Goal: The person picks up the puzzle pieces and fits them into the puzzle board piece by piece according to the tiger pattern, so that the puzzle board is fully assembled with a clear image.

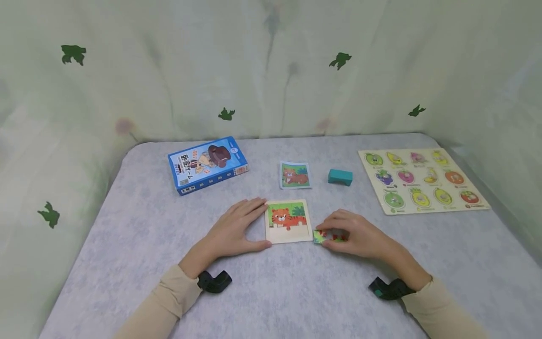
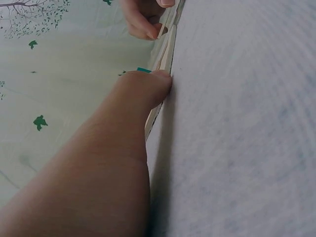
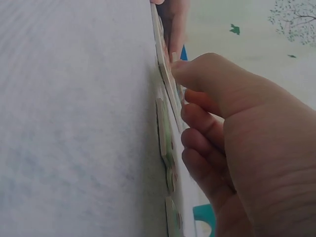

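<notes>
A square jigsaw board (image 1: 290, 235) lies mid-table, its upper part filled with an orange tiger picture and its lower part bare wood. My left hand (image 1: 237, 230) spans the board's left side: fingertips touch the upper left corner, the thumb the lower left one. Just right of the board, my right hand (image 1: 355, 234) pinches a thin puzzle piece (image 3: 180, 94) between thumb and fingers, seen nearly edge-on in the right wrist view. Beneath that hand, loose puzzle pieces (image 3: 165, 133) lie flat on the table; the hand partly hides them in the head view.
Behind the board lies a tiger picture card (image 1: 295, 175), with a teal block (image 1: 340, 177) to its right. A blue game box (image 1: 207, 165) sits at the back left. A fruit puzzle board (image 1: 423, 183) lies at the right. Curtains enclose the table's far side.
</notes>
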`<state>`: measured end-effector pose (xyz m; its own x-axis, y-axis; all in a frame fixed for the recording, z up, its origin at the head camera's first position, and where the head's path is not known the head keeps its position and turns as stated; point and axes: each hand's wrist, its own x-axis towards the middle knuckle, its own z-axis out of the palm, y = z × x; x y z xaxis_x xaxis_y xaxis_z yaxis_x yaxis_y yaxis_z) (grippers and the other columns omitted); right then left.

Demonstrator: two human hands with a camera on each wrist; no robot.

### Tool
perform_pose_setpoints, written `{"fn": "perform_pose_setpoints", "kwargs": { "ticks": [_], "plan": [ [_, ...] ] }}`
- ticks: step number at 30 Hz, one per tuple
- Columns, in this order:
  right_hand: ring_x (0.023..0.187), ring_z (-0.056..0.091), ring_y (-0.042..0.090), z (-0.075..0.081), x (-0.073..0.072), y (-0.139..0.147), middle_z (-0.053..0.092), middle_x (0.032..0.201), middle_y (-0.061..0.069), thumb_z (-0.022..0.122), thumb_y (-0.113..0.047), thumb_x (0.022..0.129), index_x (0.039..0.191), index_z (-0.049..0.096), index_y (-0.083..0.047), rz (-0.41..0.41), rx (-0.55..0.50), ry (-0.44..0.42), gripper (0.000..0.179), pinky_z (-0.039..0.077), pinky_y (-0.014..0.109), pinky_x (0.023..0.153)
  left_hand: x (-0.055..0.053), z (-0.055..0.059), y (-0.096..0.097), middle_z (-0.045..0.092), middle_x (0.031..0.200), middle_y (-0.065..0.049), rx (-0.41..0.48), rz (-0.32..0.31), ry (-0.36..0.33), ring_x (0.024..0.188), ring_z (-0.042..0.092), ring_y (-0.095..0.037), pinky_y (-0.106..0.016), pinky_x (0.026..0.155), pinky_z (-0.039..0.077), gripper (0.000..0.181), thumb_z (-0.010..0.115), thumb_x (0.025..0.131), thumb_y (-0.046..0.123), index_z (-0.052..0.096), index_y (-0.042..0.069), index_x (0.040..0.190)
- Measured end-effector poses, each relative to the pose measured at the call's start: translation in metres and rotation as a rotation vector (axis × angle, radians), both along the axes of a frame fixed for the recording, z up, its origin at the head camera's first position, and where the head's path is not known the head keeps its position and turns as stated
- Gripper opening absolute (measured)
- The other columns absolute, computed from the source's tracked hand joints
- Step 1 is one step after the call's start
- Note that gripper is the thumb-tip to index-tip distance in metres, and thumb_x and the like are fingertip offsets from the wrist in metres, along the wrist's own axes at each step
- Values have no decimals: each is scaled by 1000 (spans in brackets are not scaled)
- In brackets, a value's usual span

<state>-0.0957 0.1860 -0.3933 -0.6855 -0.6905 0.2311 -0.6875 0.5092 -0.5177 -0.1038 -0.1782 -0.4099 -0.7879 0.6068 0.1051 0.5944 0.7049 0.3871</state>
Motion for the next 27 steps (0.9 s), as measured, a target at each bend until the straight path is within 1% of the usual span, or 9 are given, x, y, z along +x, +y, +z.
{"fn": "perform_pose_setpoints", "kwargs": {
  "ticks": [5, 9, 13, 20, 27],
  "plan": [
    [91, 58, 7, 3, -2, -2, 68, 110, -15, 83, -27, 89, 120, 77, -26, 16, 8, -5, 31, 53, 21, 72, 0, 0, -1, 32, 169, -4, -2, 1, 8, 157, 26, -22, -46, 130, 19, 99, 70, 86, 69, 38, 11, 160],
    [90, 57, 8, 6, -4, -3, 68, 108, -14, 84, -26, 88, 119, 77, -24, 39, 21, 14, 31, 53, 21, 69, 0, 0, 0, 30, 169, -3, -8, 1, 1, 157, 25, -21, -45, 130, 18, 99, 68, 87, 70, 37, 12, 161],
    [94, 59, 6, 11, -8, -6, 68, 108, -14, 83, -26, 88, 118, 77, -24, 56, 37, 41, 30, 55, 23, 74, 1, 0, 1, 31, 169, -3, -4, 9, 5, 157, 26, -21, -45, 130, 19, 99, 69, 86, 70, 37, 12, 161],
    [102, 61, 4, 14, -13, -11, 69, 110, -14, 82, -29, 90, 119, 77, -25, 73, 51, 40, 29, 58, 27, 85, 2, -1, 2, 29, 170, -2, -11, 15, -10, 158, 24, -21, -46, 130, 18, 100, 68, 86, 70, 36, 12, 161],
    [103, 61, 4, 20, -19, -18, 69, 110, -13, 82, -28, 90, 119, 77, -24, 93, 49, 46, 30, 59, 27, 86, 0, 0, 2, 30, 169, -2, -8, 17, -6, 157, 25, -21, -46, 130, 18, 99, 69, 86, 70, 37, 12, 161]
  ]
}}
